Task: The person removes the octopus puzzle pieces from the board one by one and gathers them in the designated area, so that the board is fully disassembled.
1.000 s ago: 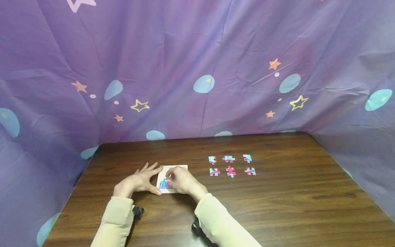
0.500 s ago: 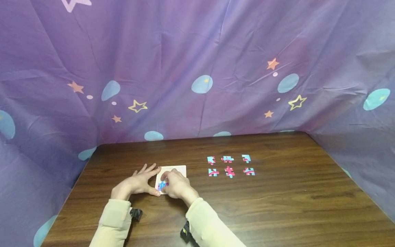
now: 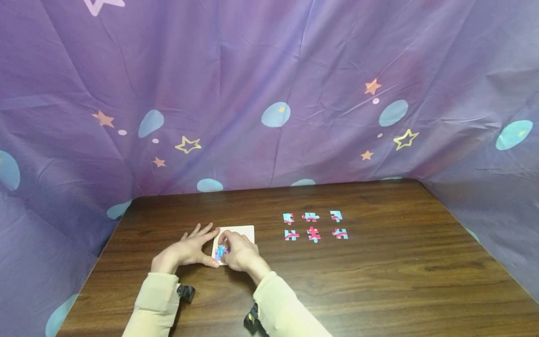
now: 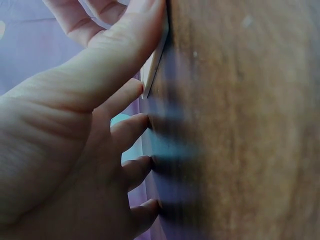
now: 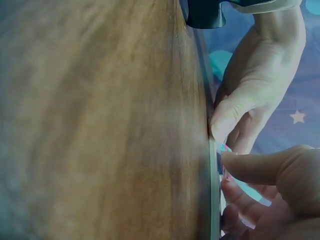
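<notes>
A small white puzzle board (image 3: 245, 230) lies flat on the table, with blue and pink puzzle pieces (image 3: 221, 252) at its near-left corner. My left hand (image 3: 187, 250) is spread beside the board's left edge. Its thumb touches the near-left corner and its index finger the far-left one; the left wrist view shows the other fingertips on the table. Over the board, my right hand (image 3: 240, 251) pinches a puzzle piece (image 5: 226, 175) low against the surface between thumb and curled fingers. The fingers hide most of that piece.
To the right of the board, several loose blue and pink puzzle pieces (image 3: 313, 234) lie in two rows on the brown wooden table (image 3: 379, 281). A purple patterned curtain (image 3: 236, 93) hangs behind and along the sides.
My right hand has shifted slightly left over the board and now sits closer to the near-left corner. The left hand keeps its place at the edge; the loose pieces have not moved.
</notes>
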The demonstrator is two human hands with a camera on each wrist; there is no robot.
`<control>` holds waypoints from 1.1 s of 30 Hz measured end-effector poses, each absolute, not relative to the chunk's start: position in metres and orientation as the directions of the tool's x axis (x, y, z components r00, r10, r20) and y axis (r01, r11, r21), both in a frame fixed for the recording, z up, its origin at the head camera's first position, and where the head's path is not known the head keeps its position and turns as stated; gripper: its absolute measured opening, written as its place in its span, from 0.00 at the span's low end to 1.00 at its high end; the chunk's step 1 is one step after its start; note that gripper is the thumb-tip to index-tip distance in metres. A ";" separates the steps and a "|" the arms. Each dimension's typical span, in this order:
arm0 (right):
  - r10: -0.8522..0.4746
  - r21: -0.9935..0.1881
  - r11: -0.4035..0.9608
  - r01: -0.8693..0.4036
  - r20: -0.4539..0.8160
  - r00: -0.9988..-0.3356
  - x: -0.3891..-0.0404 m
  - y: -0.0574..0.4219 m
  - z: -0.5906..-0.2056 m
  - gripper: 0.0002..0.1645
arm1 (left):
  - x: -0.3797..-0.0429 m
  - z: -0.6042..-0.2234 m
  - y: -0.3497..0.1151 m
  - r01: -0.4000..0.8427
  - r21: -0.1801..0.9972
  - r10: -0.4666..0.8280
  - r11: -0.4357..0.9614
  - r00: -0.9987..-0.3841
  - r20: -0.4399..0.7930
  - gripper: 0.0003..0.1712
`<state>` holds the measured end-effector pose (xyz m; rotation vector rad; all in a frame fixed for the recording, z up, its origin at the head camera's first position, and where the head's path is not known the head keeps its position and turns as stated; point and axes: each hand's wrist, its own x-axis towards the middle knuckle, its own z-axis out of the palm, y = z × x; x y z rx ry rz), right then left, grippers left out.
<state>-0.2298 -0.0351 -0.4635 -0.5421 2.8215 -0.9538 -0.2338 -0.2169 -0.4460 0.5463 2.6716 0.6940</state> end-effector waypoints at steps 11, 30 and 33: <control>-0.380 -0.802 0.544 -0.246 0.026 -0.925 -0.231 -0.031 -0.465 0.13 | -0.235 -0.445 -0.220 0.276 0.521 0.442 0.807 -0.869 -0.223 0.59; -0.402 -0.875 0.409 -0.261 0.085 -0.912 -0.233 -0.011 -0.445 0.05 | -0.233 -0.442 -0.217 0.263 0.518 0.433 0.814 -0.870 -0.237 0.59; -0.392 -0.877 0.403 -0.262 0.093 -0.915 -0.234 -0.007 -0.444 0.06 | -0.232 -0.443 -0.217 0.265 0.516 0.432 0.815 -0.871 -0.235 0.59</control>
